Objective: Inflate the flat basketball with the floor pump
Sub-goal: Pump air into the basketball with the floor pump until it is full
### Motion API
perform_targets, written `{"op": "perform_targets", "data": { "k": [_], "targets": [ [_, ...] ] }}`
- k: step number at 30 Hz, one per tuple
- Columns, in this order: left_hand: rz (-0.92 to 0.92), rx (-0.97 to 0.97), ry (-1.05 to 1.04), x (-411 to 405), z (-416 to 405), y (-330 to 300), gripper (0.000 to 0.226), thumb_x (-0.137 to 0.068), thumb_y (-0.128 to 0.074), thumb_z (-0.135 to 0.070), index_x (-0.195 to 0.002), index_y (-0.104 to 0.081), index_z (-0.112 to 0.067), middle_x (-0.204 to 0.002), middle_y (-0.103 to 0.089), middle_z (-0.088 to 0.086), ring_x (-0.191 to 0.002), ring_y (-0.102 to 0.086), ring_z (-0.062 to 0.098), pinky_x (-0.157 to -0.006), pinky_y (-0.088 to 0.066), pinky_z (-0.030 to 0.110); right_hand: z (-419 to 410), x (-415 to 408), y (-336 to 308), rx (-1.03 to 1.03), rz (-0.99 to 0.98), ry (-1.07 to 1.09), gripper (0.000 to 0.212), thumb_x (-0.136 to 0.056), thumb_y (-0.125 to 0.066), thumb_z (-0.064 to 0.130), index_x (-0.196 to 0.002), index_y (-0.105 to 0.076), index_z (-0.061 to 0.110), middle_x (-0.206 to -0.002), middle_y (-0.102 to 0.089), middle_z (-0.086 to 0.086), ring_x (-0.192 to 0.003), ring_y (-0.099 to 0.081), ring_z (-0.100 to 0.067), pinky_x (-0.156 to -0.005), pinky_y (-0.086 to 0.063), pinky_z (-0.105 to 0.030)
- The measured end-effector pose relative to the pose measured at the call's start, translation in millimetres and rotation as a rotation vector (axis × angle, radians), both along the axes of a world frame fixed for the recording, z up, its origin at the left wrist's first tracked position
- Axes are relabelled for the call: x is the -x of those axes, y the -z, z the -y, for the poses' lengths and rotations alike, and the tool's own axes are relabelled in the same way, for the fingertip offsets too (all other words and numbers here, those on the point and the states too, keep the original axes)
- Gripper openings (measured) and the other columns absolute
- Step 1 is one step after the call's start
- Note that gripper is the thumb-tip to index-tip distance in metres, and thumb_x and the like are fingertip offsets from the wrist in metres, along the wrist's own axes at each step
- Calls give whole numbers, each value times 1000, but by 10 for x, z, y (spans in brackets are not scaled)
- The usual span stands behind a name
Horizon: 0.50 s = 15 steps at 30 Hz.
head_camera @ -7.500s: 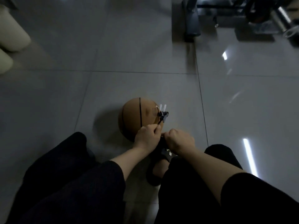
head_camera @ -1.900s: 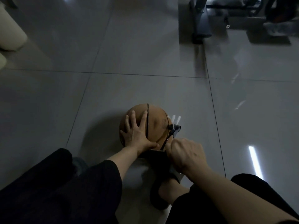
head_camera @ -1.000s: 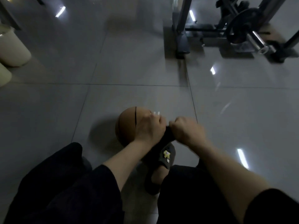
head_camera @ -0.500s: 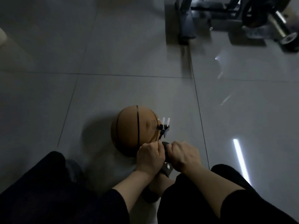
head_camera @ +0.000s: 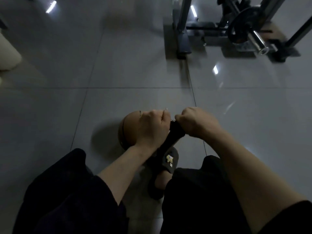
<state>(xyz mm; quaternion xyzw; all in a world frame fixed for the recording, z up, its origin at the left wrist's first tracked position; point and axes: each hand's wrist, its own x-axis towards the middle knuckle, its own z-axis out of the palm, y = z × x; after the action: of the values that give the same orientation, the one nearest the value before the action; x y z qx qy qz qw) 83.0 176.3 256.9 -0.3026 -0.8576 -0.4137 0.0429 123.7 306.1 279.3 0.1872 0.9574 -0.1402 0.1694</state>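
Note:
An orange-brown basketball lies on the grey tiled floor, mostly hidden behind my left hand. Both hands grip the black handle of the floor pump, which is raised above the ball. My left hand holds its left end and my right hand holds its right end. The dark pump shaft runs down from the handle toward my foot in a dark slipper. The hose and valve fitting are hidden behind my left hand.
My knees in dark trousers fill the bottom of the view. A weight rack with a barbell and plate stands at the back right. A pale cylindrical object sits at the left edge.
Both hands have risen with the pump handle from low beside the ball to above it. The view has tilted up, showing more of the weight rack.

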Motion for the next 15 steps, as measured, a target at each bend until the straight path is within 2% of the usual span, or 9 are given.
{"op": "perform_targets", "data": {
  "k": [3, 4, 6, 9, 12, 13, 15],
  "targets": [
    [-24, 38, -46, 10, 87, 200, 47, -91, -45, -17, -47, -51, -4, -45, -54, 16, -38, -44, 24, -48, -15, 23, 129, -40, 152, -88, -14, -50, 31, -93, -35, 37, -75, -47, 15, -83, -51, -7, -77, -54, -27, -60, -36, -32],
    [-25, 48, -49, 0, 128, 371, 48, -91, -42, -20, -46, -50, -3, -46, -55, 18, -39, -48, 29, -48, -18, 25, 199, -80, 304, -76, -4, -56, 29, -93, -36, 35, -81, -53, 15, -85, -53, -7, -81, -57, -29, -59, -36, -32],
    [56, 49, -22, -53, 214, 752, 51, -91, -35, -26, -45, -46, -6, -42, -52, 16, -35, -49, 29, -45, -19, 22, 343, -160, 648, -50, 21, -91, 25, -94, -38, 30, -80, -52, 16, -82, -55, -6, -80, -59, -30, -56, -35, -31],
    [216, 73, -19, -162, 297, 1218, 52, -92, -26, -34, -48, -44, -13, -41, -49, 10, -34, -47, 24, -38, -27, 23, 438, -222, 1095, -26, 28, -50, 29, -95, -33, 32, -74, -48, 19, -72, -54, -1, -60, -49, -21, -46, -26, -27],
    [245, 96, -35, -203, 304, 1528, 42, -92, -27, -32, -52, -37, -24, -41, -39, -4, -32, -32, 0, -40, -15, 8, 427, -219, 1429, 15, 95, 0, 39, -95, -29, 37, -62, -43, 21, -62, -41, 5, -52, -36, -12, -45, -20, -27],
    [262, 103, -42, -196, 290, 1588, 40, -91, -27, -32, -53, -37, -25, -41, -40, -3, -32, -33, 2, -41, -15, 8, 410, -204, 1489, 18, 113, -19, 40, -95, -29, 37, -60, -40, 22, -62, -40, 5, -52, -35, -12, -46, -20, -27],
    [295, 102, -44, -188, 286, 1688, 40, -91, -27, -32, -54, -37, -23, -41, -47, 7, -33, -43, 18, -40, -22, 17, 404, -167, 1556, 18, 141, -55, 40, -95, -29, 36, -59, -38, 22, -63, -42, 5, -53, -37, -12, -46, -21, -28]
  ]
}}
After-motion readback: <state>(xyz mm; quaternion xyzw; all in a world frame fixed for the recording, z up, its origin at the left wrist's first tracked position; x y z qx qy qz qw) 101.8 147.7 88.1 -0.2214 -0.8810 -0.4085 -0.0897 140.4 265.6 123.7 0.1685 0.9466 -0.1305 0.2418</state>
